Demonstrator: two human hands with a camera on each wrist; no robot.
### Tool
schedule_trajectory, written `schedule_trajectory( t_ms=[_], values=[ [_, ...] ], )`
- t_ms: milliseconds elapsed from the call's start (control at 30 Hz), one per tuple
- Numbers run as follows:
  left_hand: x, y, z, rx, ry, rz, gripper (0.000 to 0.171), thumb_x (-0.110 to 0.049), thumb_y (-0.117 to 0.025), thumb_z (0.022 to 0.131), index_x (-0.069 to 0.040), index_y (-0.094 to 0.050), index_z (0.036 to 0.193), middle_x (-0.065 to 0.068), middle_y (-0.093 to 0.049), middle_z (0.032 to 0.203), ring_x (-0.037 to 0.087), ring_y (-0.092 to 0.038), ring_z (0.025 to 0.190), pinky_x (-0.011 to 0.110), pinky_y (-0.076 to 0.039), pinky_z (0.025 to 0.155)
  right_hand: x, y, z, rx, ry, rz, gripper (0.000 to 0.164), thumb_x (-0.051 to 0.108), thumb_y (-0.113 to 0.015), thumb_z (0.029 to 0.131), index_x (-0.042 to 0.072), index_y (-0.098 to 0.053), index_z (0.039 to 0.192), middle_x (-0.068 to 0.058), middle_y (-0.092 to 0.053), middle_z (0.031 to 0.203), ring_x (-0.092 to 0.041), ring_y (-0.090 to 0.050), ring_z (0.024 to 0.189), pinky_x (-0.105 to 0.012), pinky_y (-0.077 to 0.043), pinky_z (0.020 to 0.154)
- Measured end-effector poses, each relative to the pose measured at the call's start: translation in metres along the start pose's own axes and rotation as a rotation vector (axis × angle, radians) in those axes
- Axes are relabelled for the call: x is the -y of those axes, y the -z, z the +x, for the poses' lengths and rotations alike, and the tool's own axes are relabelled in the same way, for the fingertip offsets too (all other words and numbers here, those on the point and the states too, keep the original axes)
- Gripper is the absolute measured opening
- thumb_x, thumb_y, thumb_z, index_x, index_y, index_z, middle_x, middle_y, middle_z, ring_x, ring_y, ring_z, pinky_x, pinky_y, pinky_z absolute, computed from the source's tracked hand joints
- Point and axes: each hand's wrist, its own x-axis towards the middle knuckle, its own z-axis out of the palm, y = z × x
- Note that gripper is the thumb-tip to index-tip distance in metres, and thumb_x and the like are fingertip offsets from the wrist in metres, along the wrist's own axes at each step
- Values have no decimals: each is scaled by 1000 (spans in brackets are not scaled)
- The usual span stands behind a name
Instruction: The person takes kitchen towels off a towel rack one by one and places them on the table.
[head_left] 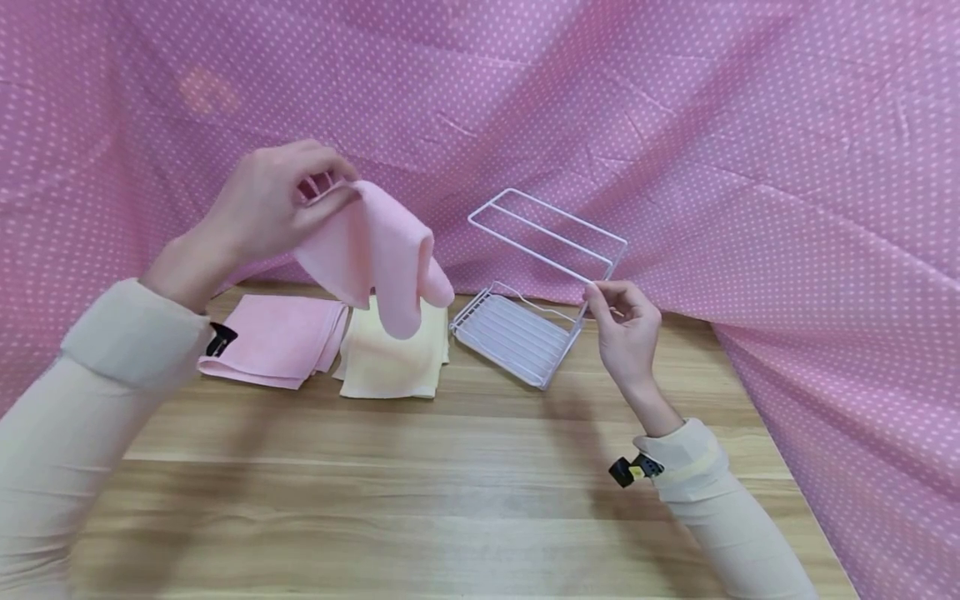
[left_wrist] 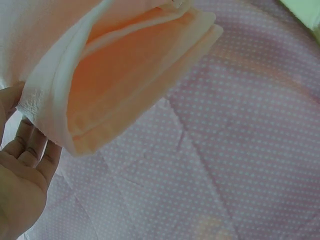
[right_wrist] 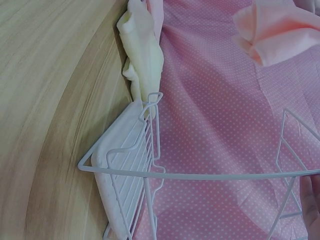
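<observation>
My left hand (head_left: pixel 273 200) pinches a folded pink cloth (head_left: pixel 393 258) between thumb and fingers, up in the air above the table. The cloth droops in soft folds, and the left wrist view shows its open layers (left_wrist: pixel 130 95). At the right, my right hand (head_left: pixel 626 329) pinches the upper frame of a white wire rack (head_left: pixel 517 333) near its corner. A white tray (right_wrist: pixel 107 145) lies in the rack's base, and the rack's top bars (head_left: pixel 551 237) stand high over it. In the right wrist view only the fingers (right_wrist: pixel 311 205) show at the frame.
Left of the rack, a folded yellow cloth (head_left: pixel 390 358) lies on the wooden table (head_left: pixel 420 500). Beside it is another folded pink cloth (head_left: pixel 273 337). A pink dotted curtain (head_left: pixel 525 100) hangs behind the table and down its right side.
</observation>
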Motion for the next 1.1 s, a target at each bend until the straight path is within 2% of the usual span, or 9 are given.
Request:
schedule_trajectory(
  t_ms=[100,200,333,567,700,933,1100],
  values=[
    [0,-2,-10,16,-6,23,13,-13,-76,97,-3,-74,105,14,-75,94,27,-69,82,19,-51,73,0,1,0,4,1,-3,19,-2,-70,97,-21,-66,100,14,-72,81,-2,-71,69,-18,-63,67],
    [1,-4,-20,14,-41,45,12,-11,-77,95,-3,-74,103,13,-75,91,26,-68,79,30,-54,71,0,1,0,4,3,-4,20,-2,-70,98,-21,-65,100,14,-71,81,-2,-71,69,-17,-63,67],
    [2,-11,-35,15,-77,26,10,-7,-80,91,-5,-75,99,9,-74,86,22,-66,75,29,-53,68,0,1,0,0,2,-4,20,-3,-70,97,-21,-65,100,14,-71,80,-1,-70,70,-17,-63,67],
    [1,-23,-60,42,-90,-14,11,-6,-82,89,-10,-75,98,2,-72,84,13,-63,73,27,-55,65,0,1,0,1,-7,4,19,-3,-71,97,-21,-65,100,14,-71,80,-2,-70,69,-18,-63,67],
    [-3,-28,-72,67,-82,-23,13,-7,-83,88,-12,-75,98,-1,-70,83,10,-61,72,26,-53,63,0,2,-1,5,-8,10,20,-3,-71,97,-22,-65,100,14,-72,80,-2,-70,69,-18,-63,67],
    [-14,-33,-94,170,-6,-68,9,-11,-80,94,-17,-74,99,-7,-69,87,6,-61,78,25,-54,67,-1,2,0,9,0,7,19,-3,-71,97,-21,-66,100,13,-72,80,-2,-70,69,-18,-63,67],
    [-17,-43,-110,172,-40,-130,16,-7,-82,90,-19,-73,97,-10,-68,85,2,-60,75,22,-54,63,0,3,0,10,1,-1,19,-3,-71,97,-21,-66,99,15,-71,80,-2,-70,69,-18,-63,67]
  ],
)
